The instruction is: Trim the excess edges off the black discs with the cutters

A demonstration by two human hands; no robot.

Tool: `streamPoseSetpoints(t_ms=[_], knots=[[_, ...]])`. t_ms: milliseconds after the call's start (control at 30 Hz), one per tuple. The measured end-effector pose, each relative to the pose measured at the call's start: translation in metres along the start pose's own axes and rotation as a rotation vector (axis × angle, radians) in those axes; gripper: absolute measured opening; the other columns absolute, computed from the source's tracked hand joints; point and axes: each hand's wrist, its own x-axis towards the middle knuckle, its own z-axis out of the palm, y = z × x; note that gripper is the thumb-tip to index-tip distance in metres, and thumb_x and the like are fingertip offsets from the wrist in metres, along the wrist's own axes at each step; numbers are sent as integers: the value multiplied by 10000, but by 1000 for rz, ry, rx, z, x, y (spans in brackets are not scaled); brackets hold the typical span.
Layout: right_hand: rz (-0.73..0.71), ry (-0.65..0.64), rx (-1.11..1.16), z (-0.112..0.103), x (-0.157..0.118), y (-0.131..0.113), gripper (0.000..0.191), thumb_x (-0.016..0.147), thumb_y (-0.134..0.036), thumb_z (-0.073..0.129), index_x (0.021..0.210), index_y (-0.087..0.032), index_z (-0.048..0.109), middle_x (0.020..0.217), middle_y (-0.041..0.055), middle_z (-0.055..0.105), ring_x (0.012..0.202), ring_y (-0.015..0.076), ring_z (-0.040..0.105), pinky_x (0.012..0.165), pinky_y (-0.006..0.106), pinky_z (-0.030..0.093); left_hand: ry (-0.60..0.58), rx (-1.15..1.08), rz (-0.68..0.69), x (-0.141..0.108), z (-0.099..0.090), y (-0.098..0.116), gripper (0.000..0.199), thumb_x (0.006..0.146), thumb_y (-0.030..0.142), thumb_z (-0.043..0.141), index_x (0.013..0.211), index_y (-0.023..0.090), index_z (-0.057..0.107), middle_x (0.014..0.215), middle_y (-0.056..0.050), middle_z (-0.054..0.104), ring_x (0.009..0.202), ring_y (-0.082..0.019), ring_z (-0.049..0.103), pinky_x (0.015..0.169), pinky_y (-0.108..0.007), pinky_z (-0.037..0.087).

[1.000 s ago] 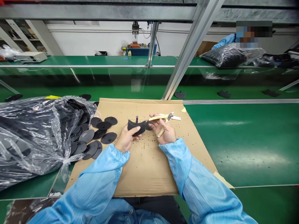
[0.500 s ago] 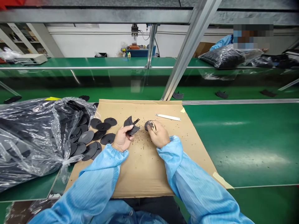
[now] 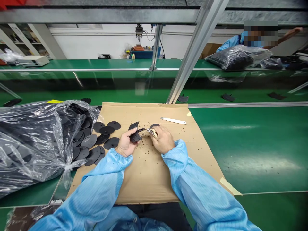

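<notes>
My left hand (image 3: 127, 142) is closed on a curved black plastic part (image 3: 135, 136), which it holds just above the cardboard sheet (image 3: 144, 179). A thin stem juts from the part to the right. In my right hand (image 3: 163, 139) is a small pair of nippers (image 3: 152, 132) with pale handles, closed in my fingers. Its metal tip meets the end of the stem, or lies very near it. Partly hidden behind my right hand, a black disc (image 3: 154, 125) lies on the cardboard. Tiny black scraps are scattered around both hands.
Black discs (image 3: 107, 130) lie loose to the left, beside a big clear plastic bag (image 3: 36, 144) full of dark parts. A white knife-like tool (image 3: 173, 121) rests behind my right hand. A metal post (image 3: 192, 54) slants upward. Another person (image 3: 229, 43) is across the bench.
The nippers have moved left from over the disc to the stem's tip. My left hand has tilted the curved part, so the stem points more to the right. The other person has raised an arm.
</notes>
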Motion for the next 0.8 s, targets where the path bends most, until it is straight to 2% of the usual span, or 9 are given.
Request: streamPoseSetpoints(t_ms=[267, 633, 800], knots=[[15, -91, -36, -4, 1, -4, 82, 841, -187, 500, 842, -173, 582, 860, 77, 609, 797, 200, 523, 757, 287, 371, -34, 5, -17, -1, 0, 0, 101, 700, 201, 617, 726, 110, 581, 513, -1, 505, 448, -98, 449, 402, -213, 313], [178, -359, -150, -18, 5, -14, 135, 889, -244, 476, 857, -201, 600, 851, 47, 652, 763, 178, 576, 615, 274, 306, -18, 11, -14, 0, -2, 0, 86, 697, 194, 602, 704, 115, 570, 532, -12, 515, 466, -106, 469, 394, -207, 328], [234, -366, -99, -18, 4, -16, 141, 882, -272, 491, 813, -210, 598, 783, 29, 648, 703, 169, 561, 576, 269, 275, -8, 12, -9, 0, -1, 0, 86, 693, 195, 608, 703, 117, 572, 529, -8, 522, 467, -105, 475, 398, -208, 338]])
